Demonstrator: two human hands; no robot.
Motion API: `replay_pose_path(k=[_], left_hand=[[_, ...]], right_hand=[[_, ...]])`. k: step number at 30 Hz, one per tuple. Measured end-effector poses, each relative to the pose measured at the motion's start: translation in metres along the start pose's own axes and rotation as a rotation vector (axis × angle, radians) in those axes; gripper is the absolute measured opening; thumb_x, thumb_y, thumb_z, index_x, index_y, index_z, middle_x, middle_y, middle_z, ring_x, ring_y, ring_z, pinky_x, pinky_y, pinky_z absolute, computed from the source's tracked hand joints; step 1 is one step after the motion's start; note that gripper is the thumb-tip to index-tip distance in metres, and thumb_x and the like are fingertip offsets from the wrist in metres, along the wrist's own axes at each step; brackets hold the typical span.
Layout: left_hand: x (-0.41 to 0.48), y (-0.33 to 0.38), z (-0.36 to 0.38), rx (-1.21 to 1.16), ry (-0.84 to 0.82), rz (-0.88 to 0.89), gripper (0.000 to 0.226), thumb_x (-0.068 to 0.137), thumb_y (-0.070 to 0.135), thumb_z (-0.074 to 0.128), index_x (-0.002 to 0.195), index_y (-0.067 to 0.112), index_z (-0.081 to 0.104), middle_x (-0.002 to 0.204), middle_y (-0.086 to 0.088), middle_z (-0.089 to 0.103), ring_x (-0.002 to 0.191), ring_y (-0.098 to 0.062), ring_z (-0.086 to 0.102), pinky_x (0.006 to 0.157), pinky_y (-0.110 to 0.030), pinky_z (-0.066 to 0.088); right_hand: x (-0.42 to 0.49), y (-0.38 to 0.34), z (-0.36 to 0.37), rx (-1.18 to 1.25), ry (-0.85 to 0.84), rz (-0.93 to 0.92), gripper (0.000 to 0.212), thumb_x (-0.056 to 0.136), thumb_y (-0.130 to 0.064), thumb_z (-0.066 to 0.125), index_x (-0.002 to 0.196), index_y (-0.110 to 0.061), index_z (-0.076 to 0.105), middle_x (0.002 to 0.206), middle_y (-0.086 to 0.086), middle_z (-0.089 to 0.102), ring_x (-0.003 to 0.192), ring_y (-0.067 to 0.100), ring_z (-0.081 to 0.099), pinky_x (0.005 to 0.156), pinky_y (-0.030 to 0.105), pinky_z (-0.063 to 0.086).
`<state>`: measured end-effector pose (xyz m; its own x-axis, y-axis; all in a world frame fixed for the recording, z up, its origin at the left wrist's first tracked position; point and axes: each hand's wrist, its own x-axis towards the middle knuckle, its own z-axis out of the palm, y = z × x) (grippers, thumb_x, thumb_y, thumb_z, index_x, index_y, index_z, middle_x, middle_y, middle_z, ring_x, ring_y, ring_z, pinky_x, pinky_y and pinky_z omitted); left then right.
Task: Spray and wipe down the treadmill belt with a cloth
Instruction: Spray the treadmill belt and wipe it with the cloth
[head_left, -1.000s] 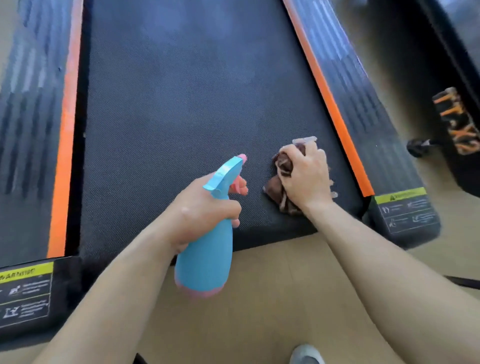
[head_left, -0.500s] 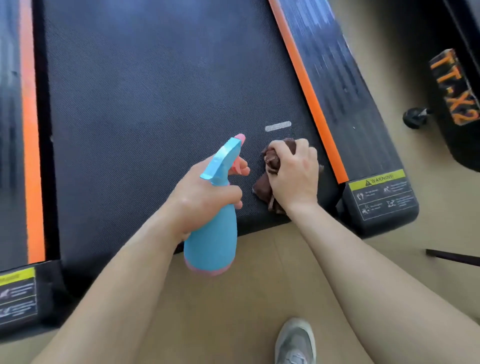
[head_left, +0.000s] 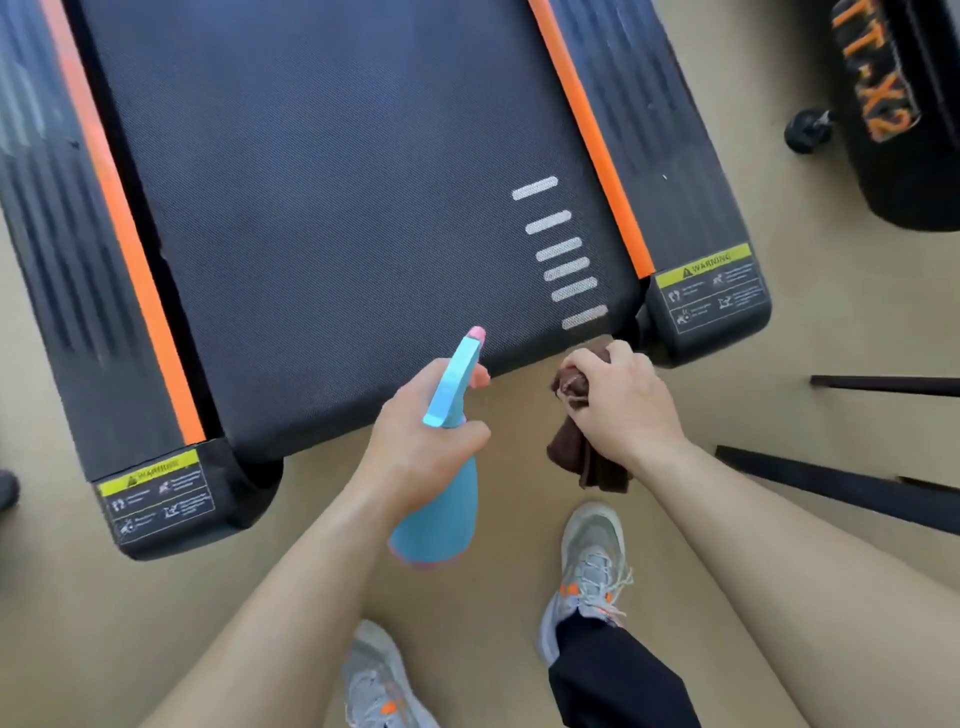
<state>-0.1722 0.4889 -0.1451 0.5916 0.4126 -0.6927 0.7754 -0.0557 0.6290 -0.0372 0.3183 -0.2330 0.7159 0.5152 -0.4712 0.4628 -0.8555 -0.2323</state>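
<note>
Aiming blue plastic spray bottle (head_left: 442, 512), gripped in left hand (head_left: 410, 447), at black treadmill belt (head_left: 337, 208). Clutching bunched brown cloth (head_left: 584, 465) in right hand (head_left: 628, 405), seemingly for wiping.

Bare left forearm (head_left: 270, 597) rises from bottom edge toward frame centre; bare right forearm (head_left: 779, 545) enters from lower right. At centre, left grip (head_left: 415, 447) turned back-of-hand up, thumb wrapped across neck of blue spray bottle (head_left: 441, 514), one fingertip showing at trigger. Just right of centre, right grip (head_left: 623, 405) knuckles up, fingers bunched tight round brown cloth (head_left: 571, 452), loose end hanging under wrist. Grips near each other, not touching.
</note>
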Motion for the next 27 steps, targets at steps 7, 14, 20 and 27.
replay_pose_path(k=[7, 14, 20, 27], left_hand=[[-0.017, -0.04, -0.012, 0.068, -0.105, 0.056, 0.04, 0.083, 0.013, 0.068, 0.107, 0.045, 0.063, 0.102, 0.018, 0.064, 0.09, -0.011, 0.058, 0.074, -0.027, 0.043], [-0.029, -0.076, -0.029, 0.129, -0.18, 0.135, 0.039, 0.084, 0.014, 0.066, 0.108, 0.044, 0.063, 0.103, 0.016, 0.063, 0.094, -0.011, 0.058, 0.073, -0.027, 0.042], [-0.007, -0.1, -0.003, 0.176, -0.167, 0.175, 0.038, 0.084, 0.014, 0.066, 0.107, 0.044, 0.062, 0.101, 0.011, 0.065, 0.09, -0.014, 0.06, 0.072, -0.029, 0.043], [0.057, -0.132, 0.079, 0.136, -0.139, 0.236, 0.039, 0.082, 0.012, 0.068, 0.106, 0.043, 0.063, 0.105, 0.016, 0.066, 0.084, -0.009, 0.061, 0.073, -0.027, 0.044]], right_hand=[[-0.061, -0.003, 0.022, 0.063, -0.054, 0.149, 0.017, 0.094, -0.04, 0.061, 0.109, -0.038, 0.055, 0.104, 0.002, 0.044, 0.102, 0.03, 0.046, 0.083, 0.041, 0.049], [-0.106, -0.044, 0.043, 0.147, 0.045, 0.228, 0.015, 0.095, -0.037, 0.059, 0.11, -0.038, 0.056, 0.104, -0.001, 0.043, 0.1, 0.026, 0.044, 0.085, 0.041, 0.049], [-0.076, -0.031, 0.073, 0.184, 0.223, 0.23, 0.017, 0.094, -0.036, 0.062, 0.111, -0.036, 0.057, 0.104, 0.0, 0.042, 0.099, 0.026, 0.043, 0.085, 0.04, 0.048], [-0.011, 0.049, 0.136, 0.28, 0.373, 0.142, 0.023, 0.094, -0.034, 0.066, 0.116, -0.035, 0.06, 0.107, 0.003, 0.045, 0.103, 0.028, 0.045, 0.085, 0.034, 0.042]])
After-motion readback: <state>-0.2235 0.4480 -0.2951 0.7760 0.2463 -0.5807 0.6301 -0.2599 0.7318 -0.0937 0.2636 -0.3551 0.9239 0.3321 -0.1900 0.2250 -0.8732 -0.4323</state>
